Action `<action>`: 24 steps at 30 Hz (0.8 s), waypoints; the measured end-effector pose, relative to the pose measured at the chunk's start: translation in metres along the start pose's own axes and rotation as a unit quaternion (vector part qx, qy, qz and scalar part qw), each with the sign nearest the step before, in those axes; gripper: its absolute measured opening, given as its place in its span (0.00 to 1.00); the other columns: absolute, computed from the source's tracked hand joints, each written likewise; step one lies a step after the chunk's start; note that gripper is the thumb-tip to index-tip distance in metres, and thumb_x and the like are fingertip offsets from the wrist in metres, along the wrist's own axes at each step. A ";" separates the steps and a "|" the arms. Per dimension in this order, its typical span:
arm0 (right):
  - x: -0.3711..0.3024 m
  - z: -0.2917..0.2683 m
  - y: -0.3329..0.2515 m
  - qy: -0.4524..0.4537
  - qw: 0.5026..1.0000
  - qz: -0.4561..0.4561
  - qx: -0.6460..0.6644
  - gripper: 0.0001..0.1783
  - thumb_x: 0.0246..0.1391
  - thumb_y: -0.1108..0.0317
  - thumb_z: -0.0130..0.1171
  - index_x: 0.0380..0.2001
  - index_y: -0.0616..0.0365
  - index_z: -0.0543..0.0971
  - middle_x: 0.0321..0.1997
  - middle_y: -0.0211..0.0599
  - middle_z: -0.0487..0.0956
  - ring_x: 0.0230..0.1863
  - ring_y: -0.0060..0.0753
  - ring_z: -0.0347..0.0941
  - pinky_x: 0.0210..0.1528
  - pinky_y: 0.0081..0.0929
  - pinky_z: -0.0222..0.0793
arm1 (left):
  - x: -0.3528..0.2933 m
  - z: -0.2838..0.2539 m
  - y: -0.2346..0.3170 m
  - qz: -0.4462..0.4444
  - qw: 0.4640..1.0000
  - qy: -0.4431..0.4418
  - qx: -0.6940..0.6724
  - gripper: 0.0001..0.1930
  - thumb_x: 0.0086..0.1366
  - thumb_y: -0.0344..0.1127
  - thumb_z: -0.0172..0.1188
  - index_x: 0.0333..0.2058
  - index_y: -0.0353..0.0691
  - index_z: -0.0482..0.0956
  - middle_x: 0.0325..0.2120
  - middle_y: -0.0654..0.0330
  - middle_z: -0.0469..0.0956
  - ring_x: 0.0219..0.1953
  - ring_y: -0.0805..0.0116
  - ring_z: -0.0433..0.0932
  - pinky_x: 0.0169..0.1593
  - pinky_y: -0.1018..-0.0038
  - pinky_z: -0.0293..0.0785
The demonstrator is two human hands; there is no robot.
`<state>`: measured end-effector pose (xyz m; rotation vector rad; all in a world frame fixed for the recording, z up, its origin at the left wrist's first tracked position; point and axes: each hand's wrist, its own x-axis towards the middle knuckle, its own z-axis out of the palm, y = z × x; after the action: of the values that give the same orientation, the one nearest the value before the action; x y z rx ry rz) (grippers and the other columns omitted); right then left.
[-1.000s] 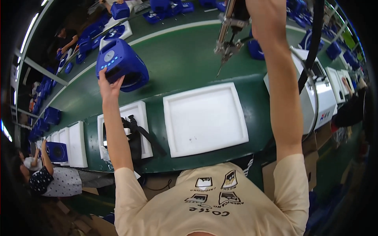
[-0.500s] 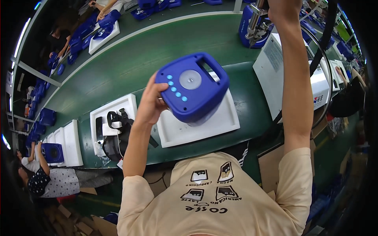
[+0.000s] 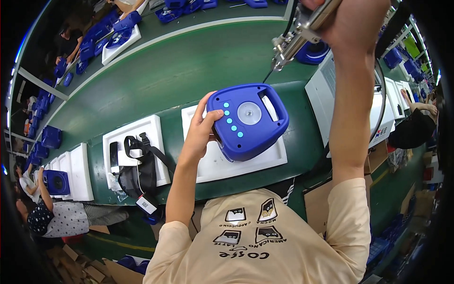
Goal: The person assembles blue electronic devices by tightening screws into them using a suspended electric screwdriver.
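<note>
My left hand [image 3: 201, 125] grips the left side of a blue plastic speaker housing [image 3: 257, 138], its thumb on the face near a row of light-blue buttons. The face also carries a round clear disc [image 3: 249, 113], with a handle slot at the far right. The housing is held over a white foam tray [image 3: 208, 169]. At the upper right, my right hand [image 3: 357, 28] is wrapped around a metal power screwdriver [image 3: 299, 43]. Its thin bit slants down to the housing's far edge; I cannot tell whether it touches.
A white box-shaped machine [image 3: 324, 102] stands to the right, with another blue housing [image 3: 312, 53] behind the screwdriver. On the left, a second foam tray [image 3: 164, 177] bears a black bag [image 3: 137, 177] and a phone [image 3: 114, 157]. Co-workers sit along the far line and at left.
The speaker housing has shifted right and nearer to me in my left hand, its face turned up more. My right hand has brought the screwdriver down and left toward the housing.
</note>
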<state>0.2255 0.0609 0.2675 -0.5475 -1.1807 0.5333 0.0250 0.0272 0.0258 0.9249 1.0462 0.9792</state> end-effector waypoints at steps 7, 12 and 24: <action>-0.003 0.007 0.012 -0.026 0.999 0.018 0.020 0.16 0.67 0.54 0.54 0.37 0.58 0.77 0.13 0.22 0.63 0.08 0.18 0.63 0.12 0.15 0.59 | 0.003 0.002 0.000 0.005 1.000 0.003 0.010 0.34 0.63 0.44 0.61 0.68 0.52 0.67 0.46 0.58 0.79 0.38 0.69 0.82 0.30 0.73 0.79; -0.005 0.006 0.015 -0.026 0.999 0.010 0.016 0.17 0.67 0.53 0.54 0.37 0.57 0.78 0.13 0.21 0.63 0.08 0.18 0.63 0.12 0.15 0.59 | 0.004 0.003 -0.002 0.018 1.000 0.009 0.011 0.33 0.63 0.44 0.61 0.68 0.51 0.67 0.47 0.58 0.79 0.41 0.70 0.81 0.30 0.75 0.78; -0.007 0.007 0.030 0.002 0.994 0.102 0.041 0.17 0.65 0.55 0.57 0.34 0.59 0.75 0.12 0.24 0.62 0.08 0.20 0.62 0.11 0.17 0.58 | 0.002 0.001 0.001 0.017 0.999 0.010 0.043 0.33 0.64 0.44 0.61 0.67 0.52 0.68 0.45 0.60 0.80 0.40 0.72 0.80 0.29 0.78 0.74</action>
<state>0.2141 0.0795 0.2451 -0.6026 -1.1003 0.7524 0.0264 0.0294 0.0262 1.0083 1.0996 0.9785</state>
